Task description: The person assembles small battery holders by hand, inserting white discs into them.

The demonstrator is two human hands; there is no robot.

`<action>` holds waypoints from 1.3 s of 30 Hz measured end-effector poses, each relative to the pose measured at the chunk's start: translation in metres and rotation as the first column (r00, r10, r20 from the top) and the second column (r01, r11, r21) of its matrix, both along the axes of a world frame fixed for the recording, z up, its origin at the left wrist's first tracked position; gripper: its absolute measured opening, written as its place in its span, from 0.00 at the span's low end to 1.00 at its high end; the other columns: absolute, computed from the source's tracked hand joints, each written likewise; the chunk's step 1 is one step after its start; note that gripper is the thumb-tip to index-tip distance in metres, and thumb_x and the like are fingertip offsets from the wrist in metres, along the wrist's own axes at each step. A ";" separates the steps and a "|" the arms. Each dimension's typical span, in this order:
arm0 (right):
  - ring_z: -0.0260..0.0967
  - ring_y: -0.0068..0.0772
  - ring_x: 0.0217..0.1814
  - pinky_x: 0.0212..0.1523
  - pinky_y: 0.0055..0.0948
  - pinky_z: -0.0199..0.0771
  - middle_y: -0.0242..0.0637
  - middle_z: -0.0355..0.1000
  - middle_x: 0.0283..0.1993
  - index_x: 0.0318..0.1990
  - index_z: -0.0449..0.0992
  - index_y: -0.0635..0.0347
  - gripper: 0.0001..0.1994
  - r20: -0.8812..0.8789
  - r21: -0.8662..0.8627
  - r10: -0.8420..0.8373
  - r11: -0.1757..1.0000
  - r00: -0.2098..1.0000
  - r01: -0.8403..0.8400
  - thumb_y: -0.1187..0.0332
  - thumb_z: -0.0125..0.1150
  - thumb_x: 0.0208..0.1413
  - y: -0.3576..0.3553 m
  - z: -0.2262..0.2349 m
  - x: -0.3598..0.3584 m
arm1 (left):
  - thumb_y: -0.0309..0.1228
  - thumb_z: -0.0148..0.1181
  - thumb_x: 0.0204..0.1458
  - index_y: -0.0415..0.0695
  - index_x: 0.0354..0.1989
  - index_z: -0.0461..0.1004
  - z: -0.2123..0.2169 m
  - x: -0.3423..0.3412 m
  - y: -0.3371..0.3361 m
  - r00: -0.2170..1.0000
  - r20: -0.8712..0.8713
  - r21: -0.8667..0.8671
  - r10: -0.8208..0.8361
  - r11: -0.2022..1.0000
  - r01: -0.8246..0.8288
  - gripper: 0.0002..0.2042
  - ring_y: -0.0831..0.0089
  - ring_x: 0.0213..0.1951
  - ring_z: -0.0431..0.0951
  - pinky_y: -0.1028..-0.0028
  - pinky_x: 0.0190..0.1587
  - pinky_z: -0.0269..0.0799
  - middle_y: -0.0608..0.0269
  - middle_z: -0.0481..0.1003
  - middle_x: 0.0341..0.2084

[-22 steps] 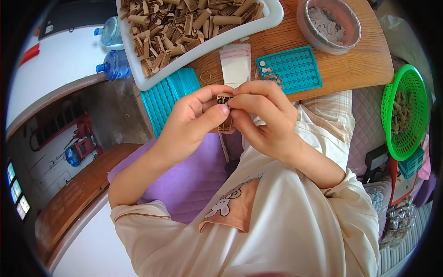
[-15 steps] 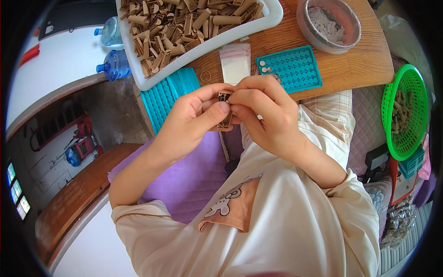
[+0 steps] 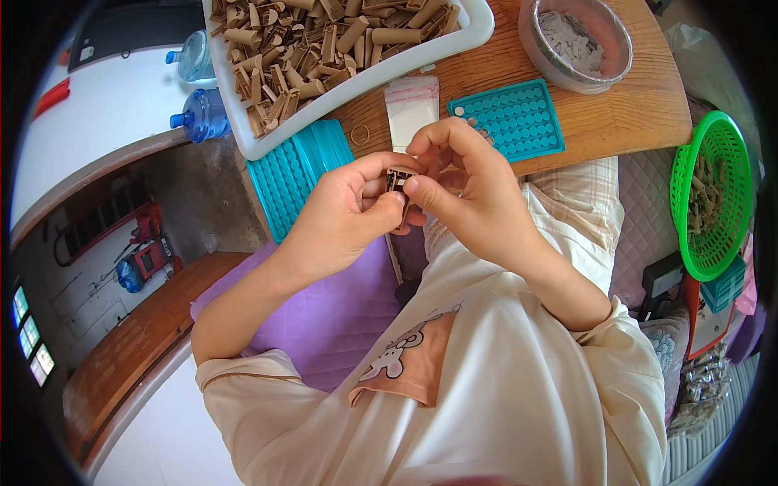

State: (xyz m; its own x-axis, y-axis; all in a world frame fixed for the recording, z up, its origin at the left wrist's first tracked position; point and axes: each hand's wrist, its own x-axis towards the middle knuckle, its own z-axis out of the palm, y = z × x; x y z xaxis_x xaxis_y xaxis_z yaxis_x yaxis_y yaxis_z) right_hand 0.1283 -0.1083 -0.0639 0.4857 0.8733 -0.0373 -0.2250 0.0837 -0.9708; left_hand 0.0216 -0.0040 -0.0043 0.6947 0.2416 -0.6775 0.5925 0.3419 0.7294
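Observation:
My left hand (image 3: 332, 215) is closed around a small brown plastic casing (image 3: 399, 176), its thumb on the near side and its fingers curled behind. Dark and light small parts show inside the casing's upper end, too small to name. The tip of my right hand's (image 3: 478, 190) thumb touches the casing's right side near that end. The index finger of this hand arches up and away, apart from the thumb, and its other fingers are partly hidden. Just beyond the right hand lies a teal tray of round pockets (image 3: 527, 121) with a few small silvery discs at its left side.
A white bin (image 3: 356, 89) full of brown casings stands at the back left, with stacked teal trays (image 3: 288, 186) below it. Clear bags (image 3: 412, 109) and a ring (image 3: 360, 134) lie on the wooden table (image 3: 648, 109). A lined bowl (image 3: 622, 61) and green basket (image 3: 739, 211) are to the right.
My right hand's index finger has lifted off the casing and spread from the thumb, which now presses at the side. The casing has tilted slightly in my left hand.

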 end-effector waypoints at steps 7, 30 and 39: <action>0.63 0.18 0.27 0.25 0.19 0.65 0.32 0.65 0.28 0.34 0.67 0.64 0.09 -0.163 0.007 0.203 0.979 0.966 -0.204 0.75 0.56 0.44 -0.001 -0.008 0.012 | 0.22 0.42 0.49 0.38 0.46 0.61 0.001 0.001 -0.001 1.000 -0.001 -0.026 -0.009 1.000 0.009 0.14 0.78 0.33 0.72 0.80 0.35 0.68 0.63 0.69 0.34; 0.64 0.35 0.37 0.35 0.29 0.67 0.33 0.66 0.34 0.28 0.72 0.58 0.05 0.903 -0.248 0.177 0.959 0.393 0.139 0.75 0.56 0.39 -0.017 -0.086 0.057 | 0.35 0.48 0.51 0.41 0.46 0.61 0.001 0.000 0.004 0.994 0.070 -0.010 0.085 0.996 -0.085 0.16 0.72 0.38 0.72 0.75 0.40 0.69 0.57 0.68 0.38; 0.64 0.36 0.37 0.36 0.28 0.67 0.37 0.63 0.38 0.27 0.70 0.61 0.05 0.676 -0.107 -0.124 0.959 0.726 0.263 0.77 0.57 0.39 -0.011 -0.063 0.044 | 0.37 0.55 0.46 0.41 0.47 0.60 -0.002 -0.003 0.002 0.993 0.115 0.034 0.005 0.999 -0.009 0.21 0.73 0.39 0.71 0.75 0.42 0.68 0.58 0.68 0.39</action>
